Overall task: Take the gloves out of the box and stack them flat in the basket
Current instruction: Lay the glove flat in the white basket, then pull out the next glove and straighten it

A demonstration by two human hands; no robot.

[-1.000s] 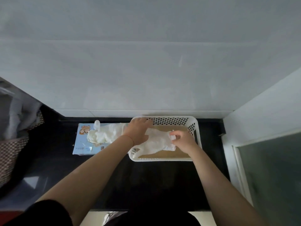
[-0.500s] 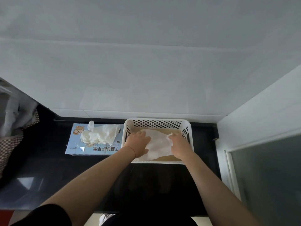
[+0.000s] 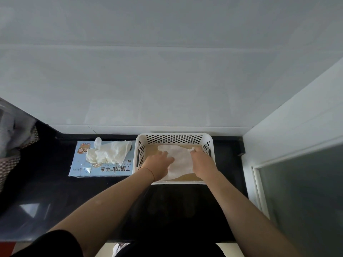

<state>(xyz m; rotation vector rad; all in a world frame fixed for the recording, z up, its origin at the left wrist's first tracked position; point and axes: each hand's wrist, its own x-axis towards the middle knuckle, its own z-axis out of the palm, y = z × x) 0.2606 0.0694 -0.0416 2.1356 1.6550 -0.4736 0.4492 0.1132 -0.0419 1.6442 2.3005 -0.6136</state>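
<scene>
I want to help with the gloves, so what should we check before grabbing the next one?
1. Glove lies inside the basket: ok.
2. Glove is flat: cannot tell, both hands cover its edges.
3. Left hand is free to reach: not ok, it presses on the glove.
4. Right hand is free: not ok, it pinches the glove's far corner.
5. Next gloves stick out of the box, ready to pull: ok.
6. Box sits beside the basket, on its left: ok.
</scene>
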